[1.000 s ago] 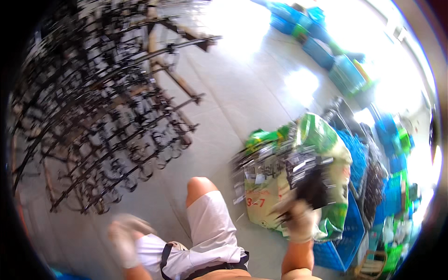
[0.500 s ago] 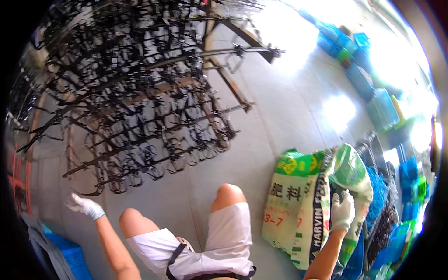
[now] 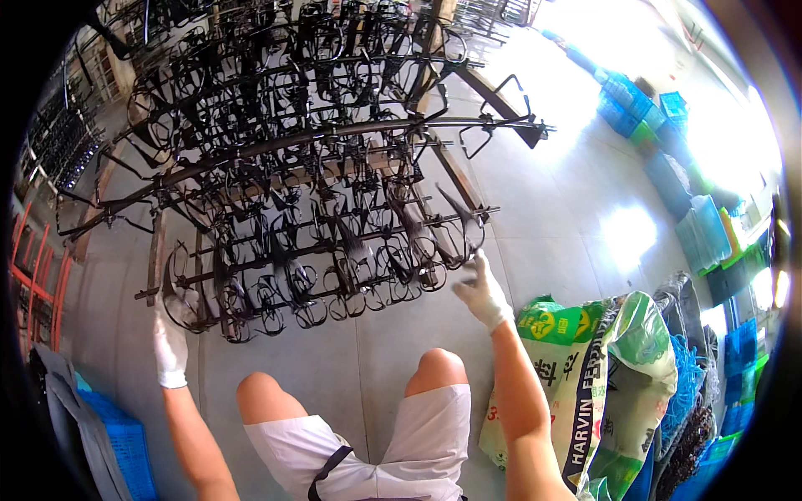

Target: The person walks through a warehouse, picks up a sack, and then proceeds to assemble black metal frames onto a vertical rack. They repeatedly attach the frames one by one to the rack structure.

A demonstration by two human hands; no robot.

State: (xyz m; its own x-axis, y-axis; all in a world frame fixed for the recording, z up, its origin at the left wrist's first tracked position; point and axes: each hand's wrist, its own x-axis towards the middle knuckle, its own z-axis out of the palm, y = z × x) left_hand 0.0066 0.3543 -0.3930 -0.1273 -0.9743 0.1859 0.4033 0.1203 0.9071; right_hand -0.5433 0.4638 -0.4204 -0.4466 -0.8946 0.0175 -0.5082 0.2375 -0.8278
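White-gloved left hand (image 3: pixel 171 346): at black metal hook rack (image 3: pixel 334 131), near left end; cannot tell if grasping;
White-gloved right hand (image 3: pixel 484 301): at near right end; grasp unclear

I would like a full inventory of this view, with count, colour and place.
Bent, looped hanging pieces: too many to count, black, upper left to centre
Long straight rods: several, dark, among those pieces
Flat rack bars: several, brown, behind the rods
Barred frame: one, red, left edge
Plastic crate: one, blue, lower left
Open printed sack: one, whitish-green, lower right
Tangled strands: one bundle, blue, beside the sack
Plastic containers: many, blue and green, right side
Shorts: one pair, white, bottom centre
Left hand: one, white-gloved, rack's lower left
Right hand: one, white-gloved, rack's lower right
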